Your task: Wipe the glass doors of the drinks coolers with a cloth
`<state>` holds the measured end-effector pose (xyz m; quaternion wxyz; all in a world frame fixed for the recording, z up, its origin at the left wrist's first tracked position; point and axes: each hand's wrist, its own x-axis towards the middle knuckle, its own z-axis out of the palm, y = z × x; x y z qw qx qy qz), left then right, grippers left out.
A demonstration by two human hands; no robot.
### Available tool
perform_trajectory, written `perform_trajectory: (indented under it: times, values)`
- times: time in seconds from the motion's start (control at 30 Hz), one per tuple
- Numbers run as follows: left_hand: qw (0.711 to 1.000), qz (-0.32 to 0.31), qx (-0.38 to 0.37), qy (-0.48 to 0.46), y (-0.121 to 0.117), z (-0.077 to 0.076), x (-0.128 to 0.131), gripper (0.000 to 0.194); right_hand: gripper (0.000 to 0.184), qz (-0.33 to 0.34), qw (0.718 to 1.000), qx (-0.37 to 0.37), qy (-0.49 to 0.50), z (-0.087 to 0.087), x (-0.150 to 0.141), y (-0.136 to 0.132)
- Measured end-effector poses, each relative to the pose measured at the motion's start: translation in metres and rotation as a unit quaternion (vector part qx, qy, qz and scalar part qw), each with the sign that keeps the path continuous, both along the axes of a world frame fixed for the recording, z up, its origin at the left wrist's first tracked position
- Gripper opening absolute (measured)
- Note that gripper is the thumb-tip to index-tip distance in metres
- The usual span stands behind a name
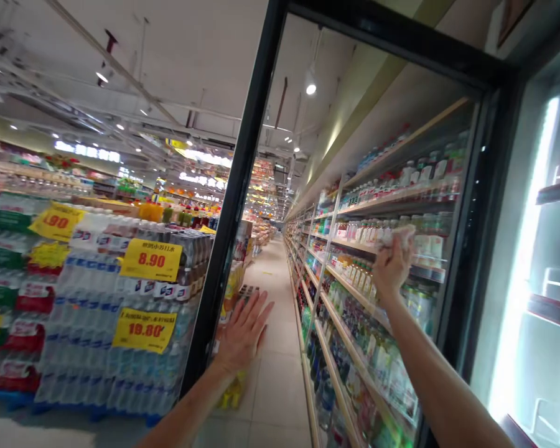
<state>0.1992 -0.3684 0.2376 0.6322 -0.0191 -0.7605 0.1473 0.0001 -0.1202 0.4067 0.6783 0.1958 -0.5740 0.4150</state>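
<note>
Fingers (381,255) of my right hand (389,270) clench a light, soft white cloth (398,236), bunched at its middle, against a cooler's glass door (236,186); my left hand (242,333) lies open and flat on it.

Bottled water stacks (88,336) left, glass cooler door (233,186) ahead, drink shelves (354,311) right, aisle (275,386) between

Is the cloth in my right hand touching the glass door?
Cannot tell. The head view shows the white cloth gripped in the right hand in front of the glass door, but the clear glass shows no plain contact or gap.
</note>
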Motion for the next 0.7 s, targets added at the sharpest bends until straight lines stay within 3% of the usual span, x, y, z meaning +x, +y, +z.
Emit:
perform_trajectory:
  times: [0.07, 0.13, 0.2, 0.23, 0.3, 0.4, 0.47, 0.53, 0.57, 0.63, 0.7]
  values:
    - [1.000, -0.003, -0.004, -0.002, 0.000, -0.001, 0.000, 0.046, 0.043, 0.004, 0.983, 0.166, 0.083, -0.013, 0.021, -0.024]
    - [1.000, -0.006, -0.010, -0.004, -0.001, -0.003, 0.003, 0.044, 0.040, -0.001, 0.942, 0.307, 0.138, -0.024, 0.035, -0.040]
    - [1.000, -0.005, -0.021, -0.012, -0.002, -0.003, 0.008, 0.043, 0.040, -0.014, 0.935, 0.330, 0.130, -0.025, 0.033, -0.032]
    - [0.999, -0.004, -0.028, -0.017, -0.002, 0.001, 0.010, 0.043, 0.041, -0.022, 0.951, 0.292, 0.104, -0.022, 0.025, -0.020]
    - [0.999, 0.001, -0.046, -0.025, -0.001, 0.020, 0.015, 0.042, 0.045, -0.032, 0.989, 0.140, 0.025, -0.008, 0.000, 0.014]
    - [0.999, 0.028, -0.029, -0.008, 0.004, 0.081, 0.018, 0.041, 0.050, -0.022, 0.992, -0.089, -0.083, 0.024, -0.030, 0.047]
    - [0.998, 0.060, 0.019, 0.024, 0.009, 0.130, 0.017, 0.047, 0.050, -0.009, 0.990, -0.109, -0.087, 0.040, -0.026, 0.038]
    - [0.994, 0.082, 0.037, 0.058, 0.014, 0.167, 0.016, 0.049, 0.048, 0.003, 1.000, -0.014, -0.024, 0.045, -0.002, 0.009]
    - [0.993, 0.088, 0.039, 0.069, 0.017, 0.179, 0.015, 0.049, 0.046, 0.009, 0.998, 0.055, 0.023, 0.044, 0.014, -0.009]
    - [0.992, 0.095, 0.034, 0.079, 0.023, 0.188, 0.016, 0.050, 0.044, 0.014, 0.969, 0.216, 0.122, 0.040, 0.043, -0.037]
    - [0.992, 0.096, 0.028, 0.080, 0.026, 0.186, 0.020, 0.049, 0.042, 0.009, 0.927, 0.330, 0.176, 0.039, 0.055, -0.043]
